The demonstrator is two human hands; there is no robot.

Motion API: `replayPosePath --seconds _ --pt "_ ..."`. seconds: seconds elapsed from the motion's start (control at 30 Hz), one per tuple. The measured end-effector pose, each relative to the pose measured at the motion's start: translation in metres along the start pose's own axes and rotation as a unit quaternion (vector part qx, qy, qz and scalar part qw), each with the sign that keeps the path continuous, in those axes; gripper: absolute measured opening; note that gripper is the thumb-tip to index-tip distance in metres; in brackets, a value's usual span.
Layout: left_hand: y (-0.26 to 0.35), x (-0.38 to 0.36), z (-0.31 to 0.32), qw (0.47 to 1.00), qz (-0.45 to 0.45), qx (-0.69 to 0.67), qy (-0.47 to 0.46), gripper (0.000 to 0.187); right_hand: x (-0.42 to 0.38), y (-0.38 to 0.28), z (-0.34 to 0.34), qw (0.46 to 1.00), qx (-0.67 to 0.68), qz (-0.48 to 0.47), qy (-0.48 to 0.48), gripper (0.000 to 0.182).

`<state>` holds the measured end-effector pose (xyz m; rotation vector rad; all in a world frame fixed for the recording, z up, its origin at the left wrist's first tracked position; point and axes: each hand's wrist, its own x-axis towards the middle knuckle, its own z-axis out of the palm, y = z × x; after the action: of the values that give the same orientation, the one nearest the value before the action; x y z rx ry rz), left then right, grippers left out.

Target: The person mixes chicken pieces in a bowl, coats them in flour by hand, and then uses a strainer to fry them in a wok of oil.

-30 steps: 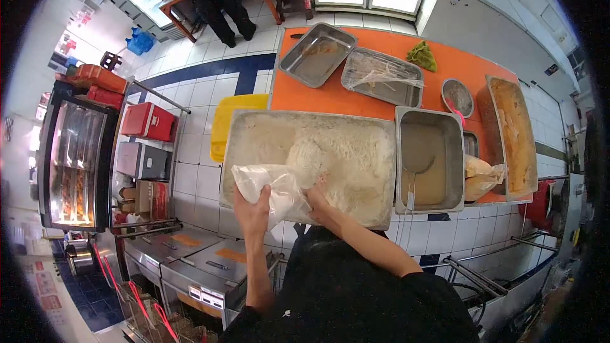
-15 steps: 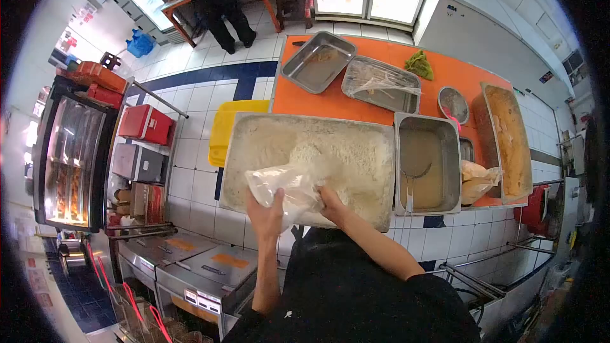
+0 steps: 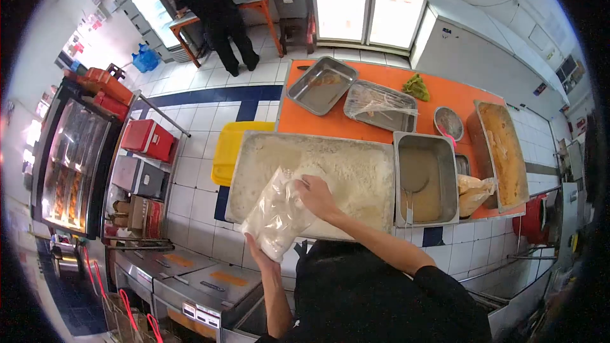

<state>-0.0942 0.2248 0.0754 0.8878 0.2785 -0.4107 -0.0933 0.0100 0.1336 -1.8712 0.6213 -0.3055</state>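
Note:
A clear plastic bag (image 3: 276, 213) with white powder in it hangs tilted over the front left of a large metal tray (image 3: 236, 171) of flour (image 3: 356, 165). My left hand (image 3: 262, 255) holds the bag from below at its lower left corner; most of its fingers are hidden behind the plastic. My right hand (image 3: 316, 195) is closed on the bag's upper right edge, its fingertips partly covered by the film. Right of the flour tray stands a deep metal pan (image 3: 427, 213) of cloudy liquid with a wire strainer (image 3: 416, 181) in it.
On the orange table (image 3: 381, 73) are a metal pan (image 3: 323, 86), a plastic-covered pan (image 3: 381, 107), a green cloth (image 3: 416, 87), a bowl (image 3: 449, 124) and a long orange-coated tray (image 3: 502, 152). A yellow bin (image 3: 230, 152) is at left. Another person (image 3: 213, 13) stands at the back.
The bag has turned more upright and its bulk has come lower and left. My left hand has dropped to its bottom, while my right hand has moved up along its edge. The view has tilted upward.

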Motion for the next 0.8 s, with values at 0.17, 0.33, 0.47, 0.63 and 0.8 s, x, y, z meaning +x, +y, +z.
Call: replayPosePath --seconds 0.17,0.33,0.47,0.63,0.8 --pt "-0.015 0.002 0.007 0.998 -0.009 -0.061 -0.019 0.076 0.01 -0.073 -0.022 0.992 -0.023 -0.108 -0.061 0.026" --pt "-0.027 0.008 0.035 0.994 -0.037 -0.091 -0.041 0.077 0.009 -0.128 -0.047 0.98 -0.07 -0.175 -0.061 0.023" --pt "-0.032 0.003 0.06 0.994 -0.09 -0.004 -0.062 0.07 0.02 -0.127 -0.076 0.967 -0.079 -0.241 -0.002 0.019" --pt "-0.045 -0.006 0.061 0.978 -0.002 0.182 -0.101 0.055 0.017 -0.121 -0.185 0.949 -0.15 -0.251 0.115 0.018" --pt "-0.069 -0.016 0.087 0.976 -0.007 0.206 -0.064 0.053 -0.003 -0.086 -0.324 0.91 -0.223 -0.253 0.242 0.017"
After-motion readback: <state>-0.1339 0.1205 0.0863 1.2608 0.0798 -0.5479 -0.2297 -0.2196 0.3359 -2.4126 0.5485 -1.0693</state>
